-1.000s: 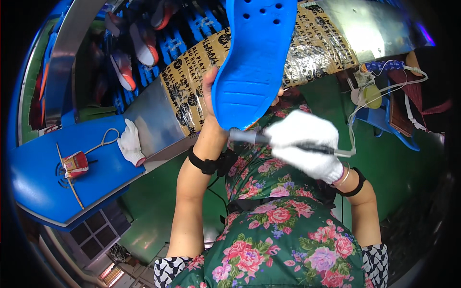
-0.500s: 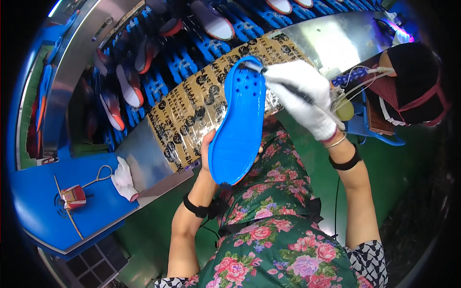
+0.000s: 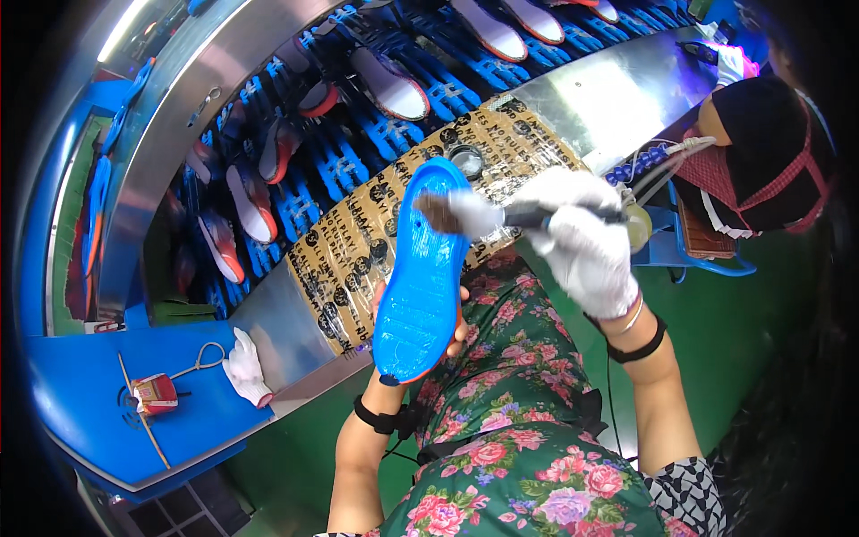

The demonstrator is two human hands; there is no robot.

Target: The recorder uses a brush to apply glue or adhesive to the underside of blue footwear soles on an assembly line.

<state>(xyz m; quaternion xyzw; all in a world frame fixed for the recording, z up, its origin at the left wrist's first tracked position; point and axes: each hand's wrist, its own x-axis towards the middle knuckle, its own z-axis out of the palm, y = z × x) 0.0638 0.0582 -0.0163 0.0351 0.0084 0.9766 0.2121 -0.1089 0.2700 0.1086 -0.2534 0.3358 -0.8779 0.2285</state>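
A blue shoe sole point(image 3: 416, 300), wet and shiny inside, is held toe-up in my bare left hand point(image 3: 459, 336). The hand's fingers wrap round its edges from beneath, and part of the hand is hidden behind the sole. My right hand point(image 3: 586, 246), in a white glove, grips a brush point(image 3: 528, 217) by its dark handle. The brown bristles lie over the upper part of the sole, blurred by motion. Just beyond the sole, a small round pot point(image 3: 466, 161) sits on the taped brown cardboard point(image 3: 358, 210).
Behind the metal ledge point(image 3: 617, 94), blue racks point(image 3: 394, 134) carry several shoes point(image 3: 389, 85). At the left, a blue table point(image 3: 72, 376) bears a white glove point(image 3: 245, 369) and a small red box point(image 3: 154, 394). Another person point(image 3: 761, 152) is close by on the right.
The sole has come down and slightly left with my left hand. The brush has moved down from its toe edge onto its inner face. The pot has come into view.
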